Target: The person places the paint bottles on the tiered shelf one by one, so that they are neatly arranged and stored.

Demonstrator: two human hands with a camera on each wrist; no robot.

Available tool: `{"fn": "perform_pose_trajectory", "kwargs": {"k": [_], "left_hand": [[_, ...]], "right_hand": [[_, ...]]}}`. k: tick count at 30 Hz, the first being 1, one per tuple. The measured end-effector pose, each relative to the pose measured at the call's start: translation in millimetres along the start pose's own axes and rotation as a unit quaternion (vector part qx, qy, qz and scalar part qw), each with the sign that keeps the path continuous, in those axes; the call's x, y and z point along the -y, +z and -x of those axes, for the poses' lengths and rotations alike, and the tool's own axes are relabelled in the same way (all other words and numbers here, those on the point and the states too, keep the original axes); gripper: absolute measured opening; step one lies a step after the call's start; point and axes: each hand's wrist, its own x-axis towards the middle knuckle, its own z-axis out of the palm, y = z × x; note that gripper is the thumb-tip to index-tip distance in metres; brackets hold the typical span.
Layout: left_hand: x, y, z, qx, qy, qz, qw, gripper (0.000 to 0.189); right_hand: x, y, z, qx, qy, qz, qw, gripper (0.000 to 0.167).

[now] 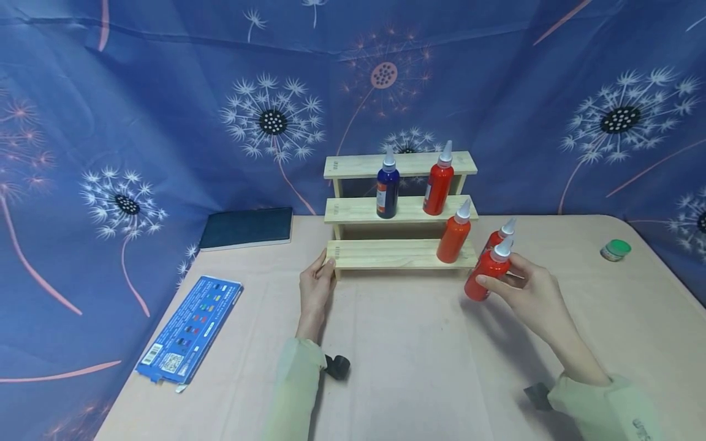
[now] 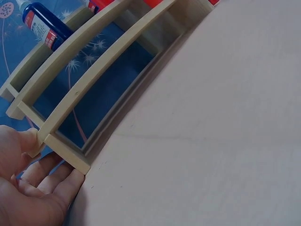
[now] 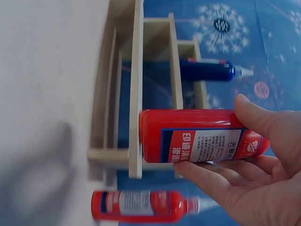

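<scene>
A red bottle with a pale pointed cap is held, tilted, above the table, near the right end of the wooden rack; its label shows blue, red and a pale panel of small print. The right hand has its grip closed on this bottle, thumb opposite the fingers. The left hand's grip is clasped on the rack's lower left end. Another red bottle stands behind the held one. An orange-red bottle stands on the lowest tier, a dark blue bottle and a third red bottle on the middle tier.
</scene>
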Motion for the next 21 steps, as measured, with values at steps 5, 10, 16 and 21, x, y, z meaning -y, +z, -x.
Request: {"fn": "perform_pose_trajectory", "kwargs": {"k": [5, 10, 16, 21], "left_hand": [[-3.2, -0.9, 2.3, 0.001, -0.008, 0.002, 1.0000, 0.042], [1.9, -1.5, -1.6, -0.002, -0.007, 0.005, 1.0000, 0.042], [1.9, -1.5, -0.8, -0.003, -0.005, -0.001, 1.0000, 0.043], [2.5, -0.4, -1.7, 0.000, -0.006, 0.004, 1.0000, 0.043]], "right_hand": [[15, 15, -2.2, 0.011, -0.007, -0.007, 0.9999, 0.060], [27, 31, -8.8, 0.014, -0.036, -0.014, 0.9992, 0.050], [36, 50, -22.9, 0.023, -0.059, -0.028, 0.9976, 0.049], [41, 63, -34.5, 0.014, -0.059, -0.028, 0.9978, 0.047]]}}
